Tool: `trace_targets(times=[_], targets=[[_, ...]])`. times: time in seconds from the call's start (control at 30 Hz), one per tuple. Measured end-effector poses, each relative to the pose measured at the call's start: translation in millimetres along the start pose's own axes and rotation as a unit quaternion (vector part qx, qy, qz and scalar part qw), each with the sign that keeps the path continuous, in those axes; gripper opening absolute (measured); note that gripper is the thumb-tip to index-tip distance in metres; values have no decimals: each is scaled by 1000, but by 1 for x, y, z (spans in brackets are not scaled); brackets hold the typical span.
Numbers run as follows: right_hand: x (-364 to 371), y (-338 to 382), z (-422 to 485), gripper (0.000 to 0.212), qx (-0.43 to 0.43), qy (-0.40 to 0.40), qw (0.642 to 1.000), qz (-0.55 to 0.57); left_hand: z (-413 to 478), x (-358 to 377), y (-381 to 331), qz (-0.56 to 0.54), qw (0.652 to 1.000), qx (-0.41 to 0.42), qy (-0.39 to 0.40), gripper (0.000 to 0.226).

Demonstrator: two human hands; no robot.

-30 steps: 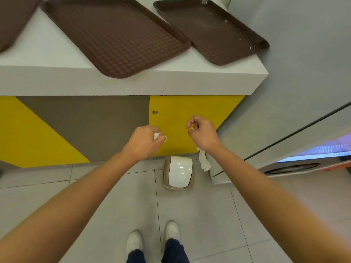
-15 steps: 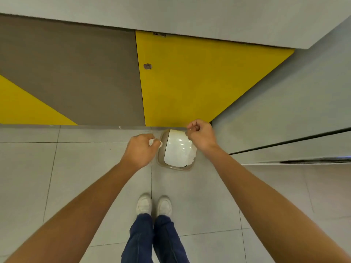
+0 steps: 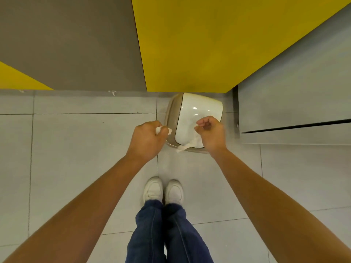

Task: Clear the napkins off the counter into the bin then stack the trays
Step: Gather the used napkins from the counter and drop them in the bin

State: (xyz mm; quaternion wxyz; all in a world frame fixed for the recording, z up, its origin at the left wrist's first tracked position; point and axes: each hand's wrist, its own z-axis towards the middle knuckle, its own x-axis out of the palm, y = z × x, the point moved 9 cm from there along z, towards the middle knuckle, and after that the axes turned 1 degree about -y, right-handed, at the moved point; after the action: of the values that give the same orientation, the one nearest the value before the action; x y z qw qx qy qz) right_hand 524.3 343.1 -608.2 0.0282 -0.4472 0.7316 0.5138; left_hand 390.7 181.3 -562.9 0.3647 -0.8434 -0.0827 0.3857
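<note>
A small bin (image 3: 197, 109) with a glossy white swing lid and a beige rim stands on the floor against the yellow cabinet front. My left hand (image 3: 147, 139) hovers just left of the bin and grips a crumpled white napkin (image 3: 163, 130) that pokes out between its fingers. My right hand (image 3: 211, 134) is over the lid's near right part, fingers curled round another white napkin (image 3: 187, 145) whose twisted tail hangs down across the lid's near edge. The counter top and the trays are out of view.
The yellow cabinet door (image 3: 190, 44) and a grey-brown panel (image 3: 72, 44) rise behind the bin. A grey appliance side (image 3: 294, 101) stands right of the bin. My white shoes (image 3: 163, 192) stand on the grey tiled floor, just short of the bin.
The view has tilted down, so counter and trays have left the frame. Both hands with their napkins have lowered toward the bin; the right one now sits over the lid.
</note>
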Motion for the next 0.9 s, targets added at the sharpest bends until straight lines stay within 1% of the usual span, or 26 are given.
trace_targets(times=[0.1, 0.2, 0.33, 0.4, 0.43, 0.5, 0.57, 0.63, 0.67, 0.7, 0.73, 0.77, 0.8, 0.83, 0.87, 0.9], targets=[[18, -17, 1, 16, -51, 33, 992, -107, 5, 13, 16, 2, 1000, -5, 1, 29], [31, -30, 4, 12, -72, 43, 982, -167, 8, 24, 27, 3, 1000, -6, 3, 30], [40, -45, 12, 29, -41, 33, 975, -217, 9, 39, 37, 6, 1000, 11, 17, 30], [39, -52, 19, 35, -2, 9, 980, -197, 9, 46, 43, 3, 1000, 6, 25, 31], [37, -59, 21, 35, 38, -6, 984, -172, 10, 49, 46, 1, 1000, 3, 27, 30], [31, -75, 23, 34, 145, -45, 985, -87, 10, 54, 50, -5, 1000, 1, 31, 29], [33, -92, 22, 34, 251, -67, 965, 41, 10, 61, 54, -13, 999, 2, 40, 29], [46, -96, 22, 36, 310, -49, 935, 166, 11, 69, 55, -18, 999, 4, 51, 30], [55, -97, 24, 37, 328, -48, 911, 245, 12, 74, 55, -18, 998, 6, 56, 31], [62, -97, 24, 39, 351, -60, 873, 332, 13, 79, 55, -17, 998, 6, 61, 31], [67, -99, 23, 38, 379, -90, 824, 412, 14, 84, 54, -16, 998, 6, 68, 32], [69, -103, 23, 38, 398, -121, 788, 454, 15, 88, 53, -15, 997, 8, 76, 31], [69, -106, 22, 38, 409, -141, 770, 470, 16, 93, 50, -16, 996, 10, 84, 29], [69, -108, 23, 38, 411, -149, 769, 466, 16, 98, 48, -19, 996, 11, 92, 25], [69, -109, 24, 38, 409, -144, 777, 456, 17, 103, 45, -22, 995, 11, 99, 23], [69, -109, 25, 38, 404, -132, 793, 435, 18, 107, 41, -27, 994, 8, 103, 22]])
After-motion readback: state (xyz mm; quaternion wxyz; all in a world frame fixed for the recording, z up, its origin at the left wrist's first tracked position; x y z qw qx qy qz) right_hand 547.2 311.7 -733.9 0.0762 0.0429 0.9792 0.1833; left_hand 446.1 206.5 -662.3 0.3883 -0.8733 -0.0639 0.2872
